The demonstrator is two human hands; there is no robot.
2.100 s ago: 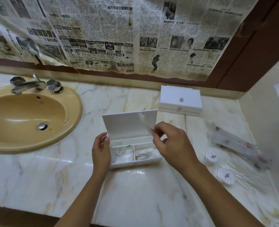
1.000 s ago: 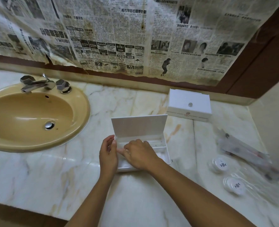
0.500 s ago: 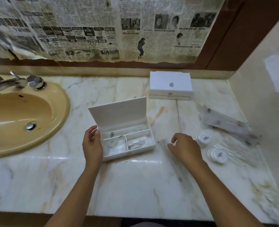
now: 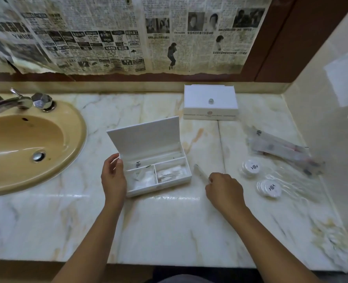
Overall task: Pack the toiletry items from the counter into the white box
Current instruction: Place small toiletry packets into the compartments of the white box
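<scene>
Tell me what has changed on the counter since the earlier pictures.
The right hand left the open white box, moved right and now pinches a thin clear-wrapped stick lying beside the box. The left hand still steadies the box's left end; the two round packets stayed put.

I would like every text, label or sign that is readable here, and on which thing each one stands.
Newspaper: printed columns and headlines, too blurred to read.
Closed box: round emblem and a line of print on its front, too small to read.
Two round packets: dark emblem only, no legible words.
Nothing can be quoted.
</scene>
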